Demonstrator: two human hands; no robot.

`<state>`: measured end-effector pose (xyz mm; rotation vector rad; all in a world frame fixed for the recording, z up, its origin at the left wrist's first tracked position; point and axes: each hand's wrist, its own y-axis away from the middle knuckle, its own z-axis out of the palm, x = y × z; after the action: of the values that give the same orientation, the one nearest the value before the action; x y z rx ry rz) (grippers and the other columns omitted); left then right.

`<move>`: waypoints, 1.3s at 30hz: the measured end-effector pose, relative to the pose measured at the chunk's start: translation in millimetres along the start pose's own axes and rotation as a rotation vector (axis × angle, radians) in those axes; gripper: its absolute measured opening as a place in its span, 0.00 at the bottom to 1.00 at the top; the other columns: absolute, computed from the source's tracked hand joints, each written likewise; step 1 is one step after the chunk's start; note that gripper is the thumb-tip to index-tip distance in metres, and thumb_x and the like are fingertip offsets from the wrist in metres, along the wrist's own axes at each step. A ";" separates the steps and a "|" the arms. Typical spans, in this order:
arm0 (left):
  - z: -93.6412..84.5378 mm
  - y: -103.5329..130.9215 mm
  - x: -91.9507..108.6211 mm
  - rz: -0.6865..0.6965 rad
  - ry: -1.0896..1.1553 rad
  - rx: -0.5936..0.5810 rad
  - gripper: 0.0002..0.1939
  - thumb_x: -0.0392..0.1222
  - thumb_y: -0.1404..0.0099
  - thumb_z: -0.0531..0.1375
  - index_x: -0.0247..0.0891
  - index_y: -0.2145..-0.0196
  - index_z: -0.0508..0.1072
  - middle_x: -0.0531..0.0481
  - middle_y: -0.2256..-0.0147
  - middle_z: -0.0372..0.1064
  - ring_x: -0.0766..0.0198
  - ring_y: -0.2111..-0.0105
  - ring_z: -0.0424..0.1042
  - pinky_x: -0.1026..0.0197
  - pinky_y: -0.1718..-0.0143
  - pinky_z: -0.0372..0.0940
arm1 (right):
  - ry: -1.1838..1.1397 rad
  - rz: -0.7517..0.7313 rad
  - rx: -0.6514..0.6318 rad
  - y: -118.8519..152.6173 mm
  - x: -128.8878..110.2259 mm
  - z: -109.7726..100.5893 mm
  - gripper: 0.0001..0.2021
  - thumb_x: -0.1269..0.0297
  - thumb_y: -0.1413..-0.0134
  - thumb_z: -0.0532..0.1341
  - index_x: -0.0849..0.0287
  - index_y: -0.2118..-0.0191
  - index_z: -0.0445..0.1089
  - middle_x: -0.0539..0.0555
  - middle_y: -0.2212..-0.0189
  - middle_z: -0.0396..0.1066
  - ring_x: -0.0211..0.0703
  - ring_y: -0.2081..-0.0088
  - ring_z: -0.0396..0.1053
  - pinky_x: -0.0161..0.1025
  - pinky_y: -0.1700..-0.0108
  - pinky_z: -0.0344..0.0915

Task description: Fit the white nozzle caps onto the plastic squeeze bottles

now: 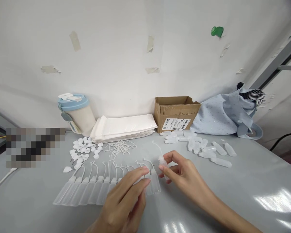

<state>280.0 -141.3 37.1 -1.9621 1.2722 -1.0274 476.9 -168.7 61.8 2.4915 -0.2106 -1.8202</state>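
Observation:
Between the thumb and fingers of my right hand (pixel 179 168) is a clear plastic bottle (pixel 163 161), with a thin white curved strip rising from its top. My left hand (pixel 128 197) hovers over the right part of a row of similar bottles (pixel 87 192), its fingers bent and close together; whether they grip a bottle is hidden. The bottles in the row lie side by side, each with a white strip at its top. The row's rightmost bottle (pixel 155 183) lies just left of the held one.
White caps (pixel 81 147) and loose white strips (pixel 121 147) lie behind the row. Loose bottles (pixel 208 149) are scattered at the right. Along the wall stand a blue-lidded cup (pixel 81 115), white packets (pixel 128 124), a cardboard box (pixel 176 111) and a light blue bag (pixel 219 113).

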 end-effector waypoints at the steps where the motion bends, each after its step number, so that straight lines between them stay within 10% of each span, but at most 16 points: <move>1: 0.1 -0.5 -0.2 -0.007 -0.002 0.015 0.17 0.18 0.42 0.56 0.28 0.57 0.72 0.38 0.54 0.71 0.58 0.51 0.70 0.59 0.51 0.69 | 0.023 0.024 0.003 -1.9 0.1 -2.3 0.10 0.56 0.44 0.58 0.57 0.63 0.60 0.51 0.68 0.67 0.44 0.70 0.74 0.37 0.72 0.67; 9: -1.4 -7.3 -0.1 0.008 0.059 0.045 0.18 0.16 0.43 0.55 0.27 0.58 0.72 0.40 0.61 0.71 0.58 0.56 0.69 0.55 0.56 0.70 | 0.391 -0.010 0.042 -6.7 0.1 -6.4 0.10 0.59 0.45 0.56 0.59 0.71 0.68 0.48 0.79 0.64 0.40 0.76 0.62 0.37 0.73 0.56; 28: -2.5 -7.4 0.6 -0.028 0.053 0.048 0.18 0.18 0.42 0.54 0.31 0.57 0.71 0.44 0.65 0.72 0.58 0.59 0.69 0.55 0.59 0.70 | 0.222 0.121 -0.032 -8.8 4.0 -0.9 0.08 0.62 0.47 0.59 0.60 0.73 0.66 0.46 0.86 0.64 0.38 0.85 0.64 0.33 0.80 0.59; 39: 9.5 -5.3 1.0 -0.085 -0.074 -0.243 0.19 0.32 0.38 0.56 0.28 0.48 0.64 0.35 0.53 0.67 0.51 0.49 0.63 0.49 0.51 0.68 | 0.081 0.110 0.002 -6.5 -5.2 -5.4 0.08 0.60 0.49 0.61 0.60 0.70 0.67 0.46 0.81 0.66 0.37 0.82 0.66 0.33 0.78 0.60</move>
<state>290.8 -139.7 36.6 -2.2328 1.3346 -0.8637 481.0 -161.8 67.5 2.4943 -0.3388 -1.6754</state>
